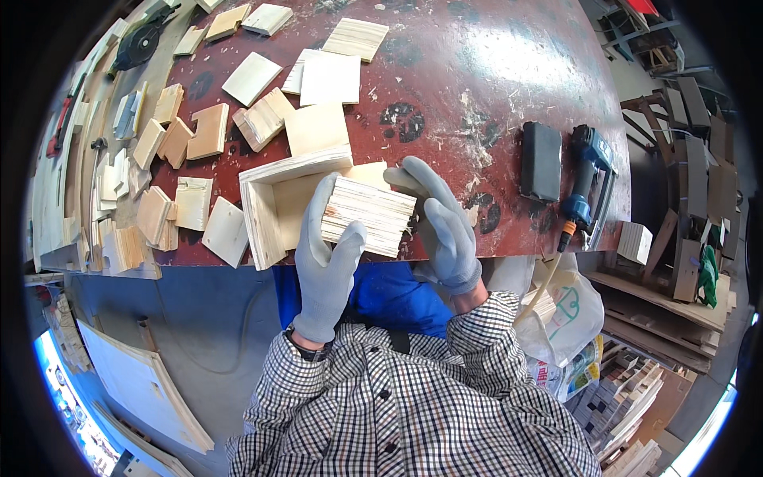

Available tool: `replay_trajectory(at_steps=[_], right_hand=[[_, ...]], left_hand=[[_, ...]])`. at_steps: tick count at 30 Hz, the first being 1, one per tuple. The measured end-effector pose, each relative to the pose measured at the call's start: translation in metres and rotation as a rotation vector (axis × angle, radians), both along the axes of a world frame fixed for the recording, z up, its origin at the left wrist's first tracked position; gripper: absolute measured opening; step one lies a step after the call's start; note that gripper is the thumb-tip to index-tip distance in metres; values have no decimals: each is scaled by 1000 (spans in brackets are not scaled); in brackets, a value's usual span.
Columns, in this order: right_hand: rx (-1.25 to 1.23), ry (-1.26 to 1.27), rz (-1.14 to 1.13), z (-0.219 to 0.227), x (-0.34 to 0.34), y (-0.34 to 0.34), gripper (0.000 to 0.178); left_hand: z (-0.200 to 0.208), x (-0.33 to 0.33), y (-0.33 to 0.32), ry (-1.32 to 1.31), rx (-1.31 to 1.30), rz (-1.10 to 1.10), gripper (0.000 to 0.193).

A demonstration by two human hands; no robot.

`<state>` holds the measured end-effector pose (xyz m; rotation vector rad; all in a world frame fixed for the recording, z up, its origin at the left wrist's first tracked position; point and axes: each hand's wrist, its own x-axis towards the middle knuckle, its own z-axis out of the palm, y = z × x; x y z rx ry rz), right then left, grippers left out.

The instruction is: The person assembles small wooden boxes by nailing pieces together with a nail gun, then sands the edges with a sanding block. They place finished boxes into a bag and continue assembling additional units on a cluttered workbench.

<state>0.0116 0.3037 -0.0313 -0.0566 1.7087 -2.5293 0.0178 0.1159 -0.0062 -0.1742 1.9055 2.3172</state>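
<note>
My left hand [328, 258], in a grey work glove, grips a stack of plywood pieces [369, 216] whose striped layered edges face up. Its thumb lies along the near edge of the stack, its fingers at the left side. My right hand [447, 230], gloved likewise, is beside the stack's right end with fingers spread; whether a fingertip touches it I cannot tell. Just left of and behind the stack, a pale wooden frame [258, 219] with upright walls stands at the table's near edge, partly covered by my left hand.
Loose wooden squares [251, 78] and blocks lie across the left of the red table [445, 103]. On the right are a dark box [541, 161] and a teal air nailer [586, 179] with a hose running to the near edge. A black power tool [141, 44] lies far left.
</note>
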Motion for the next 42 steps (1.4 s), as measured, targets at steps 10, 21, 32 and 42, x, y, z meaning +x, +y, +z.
replay_trajectory(at_steps=[10, 21, 32, 42], right_hand=[[96, 2, 96, -6, -8, 2, 59], [79, 18, 138, -5, -12, 5, 61], [70, 16, 138, -9, -8, 2, 57], [90, 13, 138, -4, -9, 2, 56]], left_hand=[[2, -1, -1, -10, -38, -13, 71], [1, -1, -2, 23, -92, -10, 71], [1, -1, -1, 5, -80, -14, 70], [0, 0, 0, 32, -22, 0, 71]])
